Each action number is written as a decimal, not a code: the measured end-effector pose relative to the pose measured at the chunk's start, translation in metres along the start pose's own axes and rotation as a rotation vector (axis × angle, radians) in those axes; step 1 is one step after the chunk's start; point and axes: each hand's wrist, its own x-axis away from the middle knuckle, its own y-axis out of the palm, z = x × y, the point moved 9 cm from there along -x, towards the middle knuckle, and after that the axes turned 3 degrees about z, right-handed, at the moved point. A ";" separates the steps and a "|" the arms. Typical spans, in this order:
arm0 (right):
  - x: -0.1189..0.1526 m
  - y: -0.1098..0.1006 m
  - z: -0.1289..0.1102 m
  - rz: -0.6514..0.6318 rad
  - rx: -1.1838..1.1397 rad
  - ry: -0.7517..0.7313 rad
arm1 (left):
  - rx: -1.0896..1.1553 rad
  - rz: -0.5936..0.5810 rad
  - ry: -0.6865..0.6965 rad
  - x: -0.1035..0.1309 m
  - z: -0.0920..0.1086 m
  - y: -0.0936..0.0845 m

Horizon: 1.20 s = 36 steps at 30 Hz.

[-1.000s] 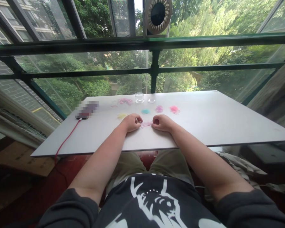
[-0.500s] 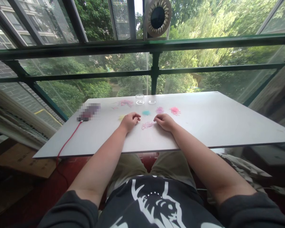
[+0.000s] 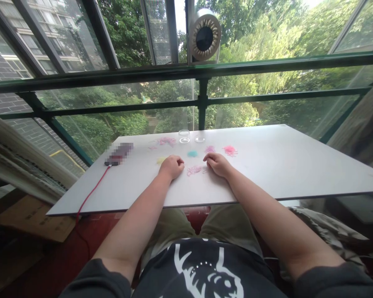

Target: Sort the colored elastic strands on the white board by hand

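Note:
My left hand (image 3: 173, 167) rests on the white table (image 3: 267, 165), its fingers curled in and thumb near the forefinger. Anything inside it is hidden or too small to name. Across a small gap, my right hand (image 3: 218, 164) is closed too, forefinger and thumb close together; I cannot make out what they hold. Between them lies a loose pile of pale pink thin loops (image 3: 194, 170), resembling small rubber bands. Just beyond sit a teal pile (image 3: 192, 153) and a lilac pile (image 3: 209, 149). A yellow pile (image 3: 161, 159) is partly behind my left hand.
A bright pink pile (image 3: 230, 150) lies right of the lilac one. At the back are a clear round container (image 3: 184, 136), a clear lid (image 3: 199, 140) and another pink pile (image 3: 167, 141). On the left, a blurred-out device (image 3: 119, 154) has a red cable (image 3: 93, 188) running over the table edge.
The camera view has tilted up slightly, so everything sits lower. My left fingers are curled in more tightly. My right hand has shifted slightly away from the pale pink pile.

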 end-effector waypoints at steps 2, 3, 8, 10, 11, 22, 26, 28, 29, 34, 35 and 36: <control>0.000 0.000 0.001 -0.001 -0.014 -0.002 | -0.014 -0.012 0.012 -0.001 0.001 0.002; -0.001 0.001 0.001 -0.001 -0.021 -0.001 | -0.021 -0.015 0.023 -0.001 0.002 0.003; -0.001 0.001 0.004 0.009 -0.026 0.003 | -0.012 -0.044 0.053 -0.001 0.007 0.007; 0.000 0.002 0.001 0.016 0.004 -0.024 | 0.034 -0.073 0.070 0.000 0.009 0.010; 0.001 0.003 -0.002 0.010 0.022 -0.044 | 0.059 -0.084 0.080 0.001 0.011 0.010; 0.007 0.019 -0.035 0.020 0.105 -0.241 | 0.162 -0.078 0.251 0.007 0.041 0.012; 0.007 0.022 -0.039 0.037 0.154 -0.283 | 0.176 -0.075 0.270 0.008 0.045 0.011; 0.008 0.022 -0.041 0.042 0.156 -0.297 | 0.186 -0.070 0.278 0.008 0.046 0.009; 0.009 0.021 -0.042 0.044 0.153 -0.302 | 0.188 -0.068 0.283 0.009 0.047 0.009; 0.011 0.018 -0.047 0.059 0.133 -0.323 | 0.193 -0.062 0.307 0.010 0.052 0.008; 0.010 0.019 -0.047 0.058 0.130 -0.323 | 0.198 -0.059 0.310 0.010 0.053 0.007; 0.010 0.019 -0.047 0.058 0.129 -0.321 | 0.205 -0.058 0.312 0.010 0.053 0.007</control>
